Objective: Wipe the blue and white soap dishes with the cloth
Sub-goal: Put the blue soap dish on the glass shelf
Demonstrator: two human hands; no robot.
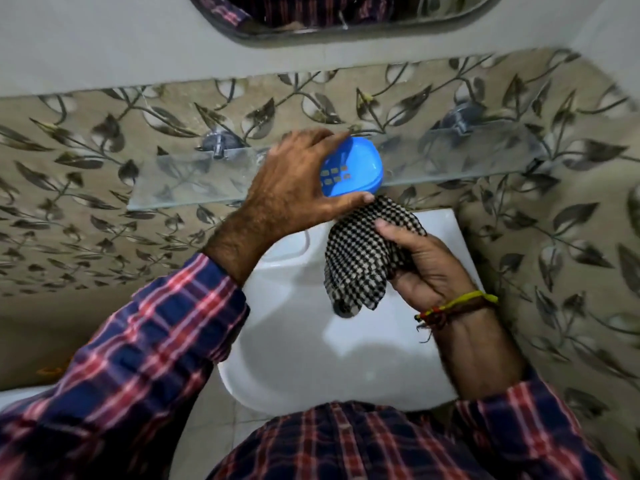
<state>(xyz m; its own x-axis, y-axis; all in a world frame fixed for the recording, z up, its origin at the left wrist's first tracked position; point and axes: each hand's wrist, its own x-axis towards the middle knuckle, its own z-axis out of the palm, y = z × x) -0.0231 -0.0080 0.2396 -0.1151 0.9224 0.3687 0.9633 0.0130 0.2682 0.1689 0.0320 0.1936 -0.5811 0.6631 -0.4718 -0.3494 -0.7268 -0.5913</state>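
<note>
My left hand (294,181) grips a blue oval soap dish (353,166) with drain slots, tilted up just above the glass shelf (180,181). My right hand (426,258) holds a black-and-white checked cloth (360,258) bunched just below the dish, over the sink. The cloth's top edge sits right next to the dish's lower rim and my left thumb. No white soap dish is in view.
A white washbasin (311,362) sits below the hands, its drain partly covered by the cloth. The glass shelf hangs on two metal brackets (216,143) against leaf-patterned wall tiles. A mirror (332,15) is mounted above.
</note>
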